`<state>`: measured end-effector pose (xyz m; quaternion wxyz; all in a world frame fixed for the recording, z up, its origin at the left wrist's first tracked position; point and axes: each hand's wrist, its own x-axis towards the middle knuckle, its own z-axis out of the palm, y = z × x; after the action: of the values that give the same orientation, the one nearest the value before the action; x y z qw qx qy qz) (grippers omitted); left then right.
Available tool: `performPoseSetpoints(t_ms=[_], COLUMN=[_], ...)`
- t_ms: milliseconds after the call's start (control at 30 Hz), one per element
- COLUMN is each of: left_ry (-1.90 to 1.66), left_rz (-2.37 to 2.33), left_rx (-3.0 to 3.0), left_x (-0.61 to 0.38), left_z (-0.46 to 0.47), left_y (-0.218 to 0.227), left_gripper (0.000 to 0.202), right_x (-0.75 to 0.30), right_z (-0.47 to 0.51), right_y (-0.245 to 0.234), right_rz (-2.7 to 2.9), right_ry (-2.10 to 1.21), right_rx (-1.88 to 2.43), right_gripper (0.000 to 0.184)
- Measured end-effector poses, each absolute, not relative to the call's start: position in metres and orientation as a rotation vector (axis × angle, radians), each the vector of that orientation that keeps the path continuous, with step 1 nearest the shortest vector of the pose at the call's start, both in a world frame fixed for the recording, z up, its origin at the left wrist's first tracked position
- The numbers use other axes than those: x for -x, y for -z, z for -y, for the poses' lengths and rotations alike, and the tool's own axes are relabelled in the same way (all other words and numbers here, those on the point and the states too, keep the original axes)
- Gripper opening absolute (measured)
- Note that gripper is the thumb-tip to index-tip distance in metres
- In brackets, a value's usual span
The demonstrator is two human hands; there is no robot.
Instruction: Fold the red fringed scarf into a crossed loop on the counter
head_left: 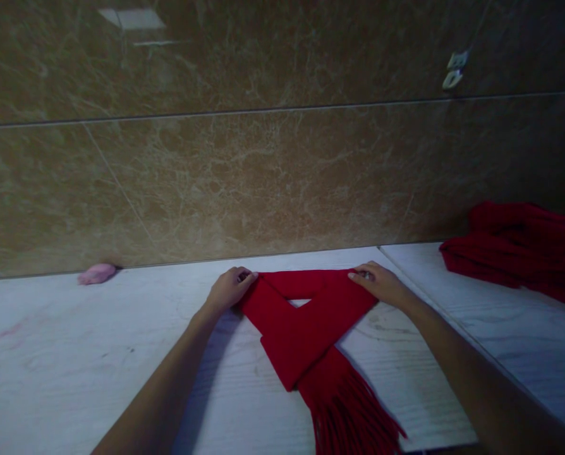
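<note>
A red fringed scarf [311, 328] lies folded in a triangular loop, its bands crossing near the bottom. One fringed end hangs out below the crossing, toward the near edge of the table. My left hand [230, 287] pinches the loop's upper left corner between thumb and fingers. At the upper right corner, my right hand [377, 282] grips the fabric in the same way. A small patch of white tabletop shows through the gap in the loop.
The white wood-grain table [121, 354] meets a brown marbled tile wall [244, 177] at the back. A heap of red fabric [524, 249] rests at the far right. A small pink lump [97, 273] lies by the wall at left. A pale hook [453, 77] is on the wall.
</note>
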<state>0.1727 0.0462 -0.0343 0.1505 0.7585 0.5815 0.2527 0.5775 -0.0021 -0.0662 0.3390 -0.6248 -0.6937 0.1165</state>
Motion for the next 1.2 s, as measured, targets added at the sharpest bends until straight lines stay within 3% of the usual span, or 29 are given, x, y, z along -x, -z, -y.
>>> performPoseSetpoints(t_ms=[100, 300, 967, 1200], left_ry=[-0.851, -0.919, -1.041, -1.086], left_rz=[-1.493, -1.136, -0.977, -0.986], left_rx=[-2.02, -1.654, -1.293, -1.328], left_x=[-0.172, -0.172, -0.166, -0.165], left_z=[-0.048, -0.044, -0.035, -0.038], left_y=[0.037, 0.034, 0.025, 0.028], left_gripper=[0.044, 0.069, 0.033, 0.032], right_x=[-0.576, -0.574, -0.579, -0.58], right_z=[0.004, 0.005, 0.012, 0.013], right_y=[0.063, 0.061, 0.049, 0.048], right_rz=[1.736, 1.563, 1.346, 1.304], right_ry=[-0.512, -0.868, -1.054, -0.999], right_rx=[1.564, 1.402, 1.191, 1.175], right_gripper=[0.036, 0.047, 0.052, 0.058])
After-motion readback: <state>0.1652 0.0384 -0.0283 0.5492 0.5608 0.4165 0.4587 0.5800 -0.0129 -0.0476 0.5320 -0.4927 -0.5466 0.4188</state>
